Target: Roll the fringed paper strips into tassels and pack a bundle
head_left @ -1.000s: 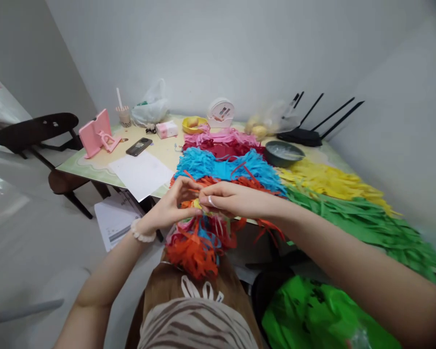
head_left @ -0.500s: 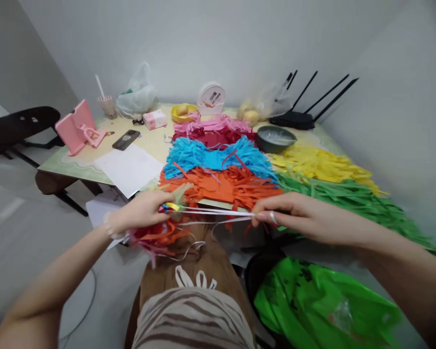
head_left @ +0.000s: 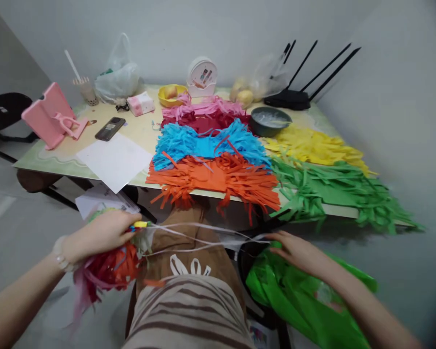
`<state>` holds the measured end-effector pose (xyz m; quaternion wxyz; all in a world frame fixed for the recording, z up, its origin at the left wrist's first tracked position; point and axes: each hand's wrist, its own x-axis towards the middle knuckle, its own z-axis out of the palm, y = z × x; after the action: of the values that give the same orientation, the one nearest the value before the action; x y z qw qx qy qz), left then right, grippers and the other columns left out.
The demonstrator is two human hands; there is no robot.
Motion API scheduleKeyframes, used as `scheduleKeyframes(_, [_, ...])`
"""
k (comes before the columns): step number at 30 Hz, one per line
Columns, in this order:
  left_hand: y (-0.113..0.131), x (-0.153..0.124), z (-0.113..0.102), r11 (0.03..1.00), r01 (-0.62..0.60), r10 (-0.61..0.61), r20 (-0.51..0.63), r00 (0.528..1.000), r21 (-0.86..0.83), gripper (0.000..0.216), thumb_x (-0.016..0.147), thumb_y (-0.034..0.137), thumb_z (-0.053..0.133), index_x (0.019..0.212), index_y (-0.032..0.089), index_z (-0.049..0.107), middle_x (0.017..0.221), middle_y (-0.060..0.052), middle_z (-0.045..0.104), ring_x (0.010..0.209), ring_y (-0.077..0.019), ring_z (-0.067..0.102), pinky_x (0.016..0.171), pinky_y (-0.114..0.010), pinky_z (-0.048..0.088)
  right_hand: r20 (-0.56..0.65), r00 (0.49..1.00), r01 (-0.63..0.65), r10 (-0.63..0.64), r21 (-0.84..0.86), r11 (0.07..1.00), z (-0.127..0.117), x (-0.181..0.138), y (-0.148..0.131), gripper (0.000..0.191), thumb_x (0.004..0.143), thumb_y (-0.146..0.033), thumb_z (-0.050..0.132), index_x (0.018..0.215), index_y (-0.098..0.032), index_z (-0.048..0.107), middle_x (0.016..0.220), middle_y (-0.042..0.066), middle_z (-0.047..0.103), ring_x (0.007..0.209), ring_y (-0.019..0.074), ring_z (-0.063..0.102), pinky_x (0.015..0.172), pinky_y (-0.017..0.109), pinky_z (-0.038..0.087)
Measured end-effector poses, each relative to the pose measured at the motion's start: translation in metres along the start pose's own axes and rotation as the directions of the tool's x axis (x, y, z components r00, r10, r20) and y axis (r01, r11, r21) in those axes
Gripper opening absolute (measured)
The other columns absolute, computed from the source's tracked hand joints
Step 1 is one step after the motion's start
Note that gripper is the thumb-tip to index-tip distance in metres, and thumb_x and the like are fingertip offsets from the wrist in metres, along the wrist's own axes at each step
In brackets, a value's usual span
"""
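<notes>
My left hand (head_left: 98, 235) is closed around the gathered end of a tassel (head_left: 118, 266) of red, orange and pink fringed strips, which hangs below it over the lap. A bit of yellow and blue shows at its fingertips. From there, several thin white strings (head_left: 199, 225) run across the lap to my right hand (head_left: 300, 252), whose fingers close on their far ends. The strings bow apart a little. That hand is above a green plastic bag (head_left: 294, 303). Orange fringed strips (head_left: 210, 177) lie along the table's front edge, beyond both hands.
Blue (head_left: 205, 144), yellow (head_left: 312, 148) and green fringed strips (head_left: 334, 186) cover much of the table. A dark bowl (head_left: 271, 122), a phone (head_left: 110, 129), white paper (head_left: 114, 160), a pink stand (head_left: 47, 116) and a black router (head_left: 288, 99) are also there.
My left hand has moved left and down with the tassel. My right hand has dropped toward the green bag, and the strings between them look longer and looser. The view has shifted.
</notes>
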<state>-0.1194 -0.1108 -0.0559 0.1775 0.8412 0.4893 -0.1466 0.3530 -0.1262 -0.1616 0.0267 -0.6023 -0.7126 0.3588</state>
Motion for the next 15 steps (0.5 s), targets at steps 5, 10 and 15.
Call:
scheduleKeyframes(5, [0.033, 0.011, -0.031, 0.983, -0.07, 0.099, -0.168, 0.981, 0.17, 0.01, 0.087, 0.016, 0.05, 0.089, 0.018, 0.059, 0.082, -0.007, 0.065, 0.081, -0.0243, 0.063, 0.072, -0.032, 0.044, -0.296, 0.809, 0.573, -0.507, 0.21, 0.792, 0.032, 0.044, -0.161, 0.049, 0.092, -0.049, 0.058, 0.132, -0.021, 0.057, 0.134, 0.014, 0.059, 0.128, 0.0269, 0.052, 0.11, 0.042, 0.04])
scheduleKeyframes(10, [0.025, -0.002, -0.035, 0.955, -0.005, 0.102, -0.314, 0.944, 0.297, 0.008, 0.086, 0.014, 0.052, 0.086, 0.018, 0.059, 0.08, -0.008, 0.064, 0.083, -0.0262, 0.062, 0.078, -0.035, 0.044, 0.018, 0.737, 0.593, -0.676, 0.462, 0.659, 0.026, 0.068, -0.224, 0.041, 0.099, -0.05, 0.045, 0.088, -0.017, 0.066, 0.074, 0.002, 0.064, 0.073, 0.0174, 0.061, 0.074, 0.029, 0.05])
scheduleKeyframes(15, [-0.025, -0.021, -0.01, 0.981, 0.148, -0.11, -0.26, 0.959, 0.127, 0.013, 0.084, 0.016, 0.048, 0.086, 0.018, 0.061, 0.082, -0.009, 0.066, 0.082, -0.0264, 0.063, 0.075, -0.034, 0.044, -0.035, 0.879, 0.462, -0.475, 0.309, 0.832, -0.032, 0.041, -0.127, 0.052, 0.097, -0.061, 0.039, 0.077, -0.019, 0.063, 0.072, 0.004, 0.062, 0.067, 0.0159, 0.057, 0.064, 0.026, 0.046])
